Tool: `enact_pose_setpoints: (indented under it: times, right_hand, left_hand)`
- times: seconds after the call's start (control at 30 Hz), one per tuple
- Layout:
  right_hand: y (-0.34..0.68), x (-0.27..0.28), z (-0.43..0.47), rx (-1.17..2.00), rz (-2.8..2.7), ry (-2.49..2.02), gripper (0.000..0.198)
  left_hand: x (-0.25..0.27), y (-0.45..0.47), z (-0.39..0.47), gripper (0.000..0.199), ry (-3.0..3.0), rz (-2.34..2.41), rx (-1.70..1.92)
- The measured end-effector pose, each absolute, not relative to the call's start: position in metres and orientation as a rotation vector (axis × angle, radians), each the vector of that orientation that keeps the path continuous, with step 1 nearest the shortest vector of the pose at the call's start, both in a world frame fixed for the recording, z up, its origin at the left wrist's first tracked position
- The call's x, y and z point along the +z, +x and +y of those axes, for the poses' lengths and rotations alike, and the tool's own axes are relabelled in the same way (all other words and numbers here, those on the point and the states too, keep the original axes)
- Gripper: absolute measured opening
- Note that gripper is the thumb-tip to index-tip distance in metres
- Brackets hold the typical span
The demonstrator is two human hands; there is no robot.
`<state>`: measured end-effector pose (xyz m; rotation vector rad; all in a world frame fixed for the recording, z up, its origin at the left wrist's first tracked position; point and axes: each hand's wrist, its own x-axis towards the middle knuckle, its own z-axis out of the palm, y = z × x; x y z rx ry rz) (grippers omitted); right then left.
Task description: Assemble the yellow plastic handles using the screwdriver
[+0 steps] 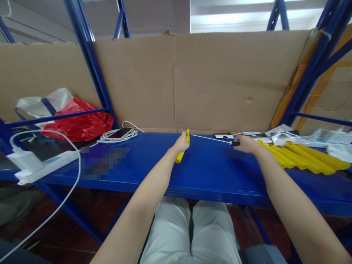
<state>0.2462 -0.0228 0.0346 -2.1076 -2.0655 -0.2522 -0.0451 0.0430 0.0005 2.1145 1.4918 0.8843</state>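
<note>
My left hand is closed around a narrow yellow tube-like piece, whose ends show above and below the fist. In my right hand is a screwdriver with a black and yellow handle and a long thin shaft. The shaft points left across the blue tabletop, and its tip is close to the yellow piece; I cannot tell whether they touch. Several more yellow corrugated-looking pieces lie side by side just right of my right hand.
White and black packets lie behind the yellow pieces. On the left are a power strip, a coiled white cable, a phone and a red plastic bag. Tall cardboard backs the table between blue posts.
</note>
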Motion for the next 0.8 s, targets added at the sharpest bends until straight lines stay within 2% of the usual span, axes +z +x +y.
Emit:
enact_pose_setpoints:
  times: [0.17,0.37,0.7,0.8]
  right_hand:
    - [0.2446,0.038,-0.0264,-0.114,-2.107,-2.105,0.02]
    - [0.2466,0.0348,-0.0231,-0.28,-2.032,-2.086,0.022]
    - [0.2457,0.0385,-0.0271,-0.114,-2.09,-2.064,0.019]
    - [0.2462,0.0374,-0.0252,-0.197,-2.09,-2.059,0.016]
  left_hand:
    - [-0.0008,-0.0453,0.0446,0.04,2.118,1.488,0.902]
    - [-0.0016,-0.0459,0.0459,0.041,2.111,1.495,0.888]
    - [0.0021,-0.0447,0.0417,0.04,2.123,1.517,0.846]
    - [0.0025,-0.0445,0.0415,0.041,2.119,1.524,0.845]
